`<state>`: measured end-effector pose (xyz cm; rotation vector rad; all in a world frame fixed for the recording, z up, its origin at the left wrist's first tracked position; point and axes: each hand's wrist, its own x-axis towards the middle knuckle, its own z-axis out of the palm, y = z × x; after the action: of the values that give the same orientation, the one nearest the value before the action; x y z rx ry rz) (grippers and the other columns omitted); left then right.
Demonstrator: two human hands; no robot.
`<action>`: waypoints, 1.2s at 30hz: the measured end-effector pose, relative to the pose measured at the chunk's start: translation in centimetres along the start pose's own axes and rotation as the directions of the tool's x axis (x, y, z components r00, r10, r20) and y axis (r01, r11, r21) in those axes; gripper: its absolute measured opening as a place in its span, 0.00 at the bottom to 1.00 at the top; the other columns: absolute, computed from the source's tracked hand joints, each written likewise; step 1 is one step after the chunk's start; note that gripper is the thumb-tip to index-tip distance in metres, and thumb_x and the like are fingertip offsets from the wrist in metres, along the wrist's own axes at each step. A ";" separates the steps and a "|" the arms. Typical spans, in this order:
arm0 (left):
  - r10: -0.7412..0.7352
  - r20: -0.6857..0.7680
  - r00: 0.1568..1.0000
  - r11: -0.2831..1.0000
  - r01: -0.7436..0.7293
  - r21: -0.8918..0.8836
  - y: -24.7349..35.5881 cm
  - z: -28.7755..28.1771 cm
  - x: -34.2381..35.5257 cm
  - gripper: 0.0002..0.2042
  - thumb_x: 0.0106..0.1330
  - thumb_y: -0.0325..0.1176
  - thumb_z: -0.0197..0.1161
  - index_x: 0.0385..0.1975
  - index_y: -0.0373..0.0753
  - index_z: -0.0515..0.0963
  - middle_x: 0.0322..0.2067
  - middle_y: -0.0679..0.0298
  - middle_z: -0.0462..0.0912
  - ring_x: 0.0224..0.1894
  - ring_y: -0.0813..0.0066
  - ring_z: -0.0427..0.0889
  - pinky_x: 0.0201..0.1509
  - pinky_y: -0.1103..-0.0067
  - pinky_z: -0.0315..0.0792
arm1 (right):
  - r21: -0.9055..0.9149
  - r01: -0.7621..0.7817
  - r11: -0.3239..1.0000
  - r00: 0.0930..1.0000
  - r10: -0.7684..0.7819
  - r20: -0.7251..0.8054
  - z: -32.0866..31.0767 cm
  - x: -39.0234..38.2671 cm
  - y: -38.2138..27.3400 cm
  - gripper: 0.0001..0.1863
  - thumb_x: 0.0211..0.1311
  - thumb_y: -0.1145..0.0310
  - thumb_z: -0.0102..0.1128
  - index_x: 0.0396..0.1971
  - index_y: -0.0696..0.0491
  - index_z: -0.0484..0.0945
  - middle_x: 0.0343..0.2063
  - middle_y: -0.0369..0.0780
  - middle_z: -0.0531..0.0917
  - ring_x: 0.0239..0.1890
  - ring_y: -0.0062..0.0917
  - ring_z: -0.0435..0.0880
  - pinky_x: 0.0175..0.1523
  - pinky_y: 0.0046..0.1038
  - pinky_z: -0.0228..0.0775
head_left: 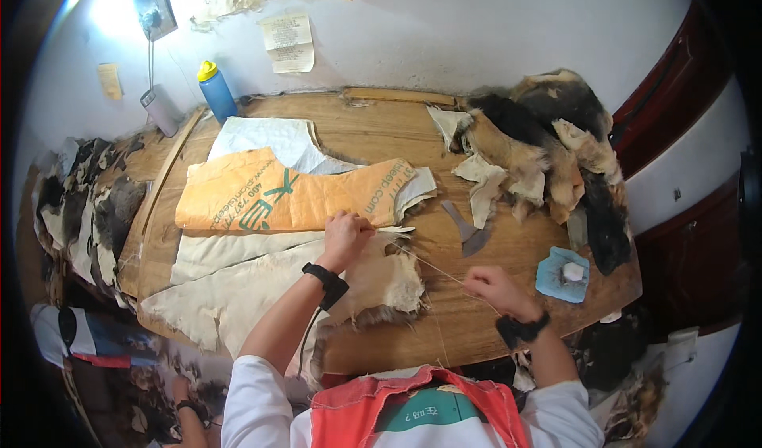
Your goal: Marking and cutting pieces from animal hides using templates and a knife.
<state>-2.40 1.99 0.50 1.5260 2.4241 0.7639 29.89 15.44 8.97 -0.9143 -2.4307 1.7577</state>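
Note:
A pale hide (262,289) with a furry edge lies flat on the table, partly beneath an orange printed pattern piece (230,194). My left hand (348,240) is closed and rests at the lower edge of the orange piece, over the hide; what its fingers grip is hidden. A thin light thread (432,266) runs taut from the hide's edge beside that hand to my right hand (494,288). My right hand is closed on the thread, raised to the right of the hide. Whether a needle is in its fingers is too small to tell.
A grey flat blade-like tool (463,230) lies right of the hide. Further right are a blue pad with a white lump (562,275) and heaped fur pieces (532,150). A blue bottle (217,91) stands at the back. Another person's forearm (189,424) shows lower left.

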 end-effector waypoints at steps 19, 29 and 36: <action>0.061 -0.089 0.994 0.985 -0.075 -0.156 0.1 0.7 -0.2 0.06 0.54 0.34 0.71 0.31 0.48 0.89 0.30 0.68 0.83 0.41 0.65 0.76 0.49 0.68 0.62 | -0.270 0.090 0.959 0.938 -0.173 -0.301 6.5 9.6 -0.7 0.14 0.63 0.59 0.65 0.36 0.56 0.83 0.19 0.42 0.81 0.21 0.24 0.77 0.28 0.31 0.67; 0.025 -0.107 0.994 0.968 -0.051 -0.247 0.2 0.2 -0.9 0.06 0.54 0.35 0.71 0.32 0.47 0.88 0.30 0.68 0.82 0.40 0.65 0.75 0.49 0.70 0.61 | -0.242 0.057 0.968 0.988 -0.021 0.150 4.9 0.7 -4.2 0.15 0.63 0.58 0.64 0.24 0.54 0.81 0.19 0.47 0.80 0.20 0.41 0.76 0.29 0.36 0.68; 0.076 -0.113 0.991 0.963 -0.102 -0.248 0.5 0.3 -1.1 0.10 0.53 0.35 0.71 0.35 0.46 0.86 0.35 0.65 0.81 0.44 0.63 0.76 0.52 0.68 0.62 | -0.583 -0.172 0.794 0.984 0.167 -0.064 2.9 -1.4 -4.8 0.16 0.60 0.56 0.67 0.38 0.54 0.82 0.22 0.47 0.82 0.28 0.45 0.82 0.38 0.43 0.72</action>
<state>-1.39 1.25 0.34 1.5360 2.2313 1.1484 27.88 11.32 12.53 -1.2008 -3.0309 1.0000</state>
